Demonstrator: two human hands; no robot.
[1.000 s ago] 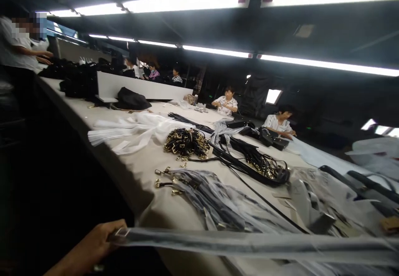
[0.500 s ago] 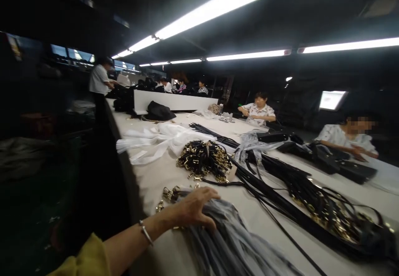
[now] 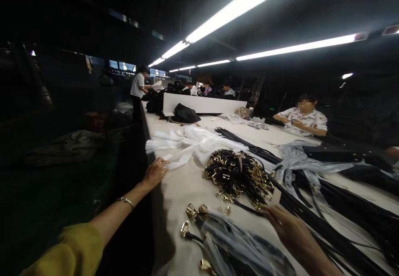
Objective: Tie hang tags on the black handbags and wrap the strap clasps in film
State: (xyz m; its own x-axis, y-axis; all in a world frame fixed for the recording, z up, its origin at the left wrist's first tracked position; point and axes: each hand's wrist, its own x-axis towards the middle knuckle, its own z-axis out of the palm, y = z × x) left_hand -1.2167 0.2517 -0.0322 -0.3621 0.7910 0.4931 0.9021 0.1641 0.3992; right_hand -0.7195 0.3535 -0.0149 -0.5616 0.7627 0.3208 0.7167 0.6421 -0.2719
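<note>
My left hand [image 3: 155, 173] is at the table's left edge, its fingertips closed on the near end of a white plastic sleeve [image 3: 181, 159], one of a loose pile. My right hand [image 3: 288, 228], slightly blurred, has its fingers together on a short black strap [image 3: 246, 208] with a gold clasp. Just beyond lies a tied bundle of black straps [image 3: 238, 176] with many gold clasps. In front of me are straps in clear plastic sleeves [image 3: 240, 238], their gold clasps sticking out at the left.
Long black straps [image 3: 293, 193] run diagonally across the right of the table [image 3: 177, 197]. A white board [image 3: 205, 103] and a black bag [image 3: 185, 114] stand farther back. One person [image 3: 302, 116] sits across the table; another [image 3: 137, 87] stands at the far left.
My left hand has left the sleeved straps and moved forward and left to the white sleeves. My right hand has come into view at the black strap. The view has turned left.
</note>
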